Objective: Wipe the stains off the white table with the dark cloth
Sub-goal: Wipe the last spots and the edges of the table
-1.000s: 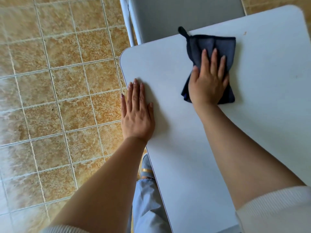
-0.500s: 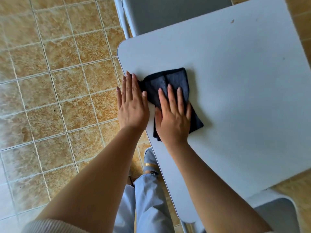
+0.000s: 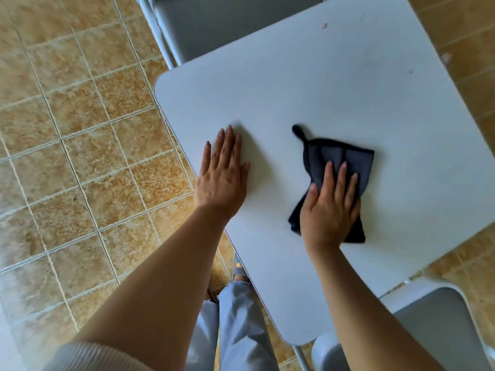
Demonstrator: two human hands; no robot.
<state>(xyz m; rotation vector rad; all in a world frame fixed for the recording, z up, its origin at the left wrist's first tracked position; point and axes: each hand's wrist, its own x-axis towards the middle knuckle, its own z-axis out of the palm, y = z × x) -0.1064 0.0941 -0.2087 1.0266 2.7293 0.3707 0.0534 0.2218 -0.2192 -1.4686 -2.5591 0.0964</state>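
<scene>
Head view: right hand (image 3: 330, 210) presses dark cloth (image 3: 338, 162) flat.

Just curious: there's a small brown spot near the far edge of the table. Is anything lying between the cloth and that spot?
Nothing visible. The right hand presses the cloth flat, and only bare table lies between it and the spot.

Left hand (image 3: 223, 176) flat, right hand (image 3: 330, 207) pressing — fingers apparently spread
</scene>
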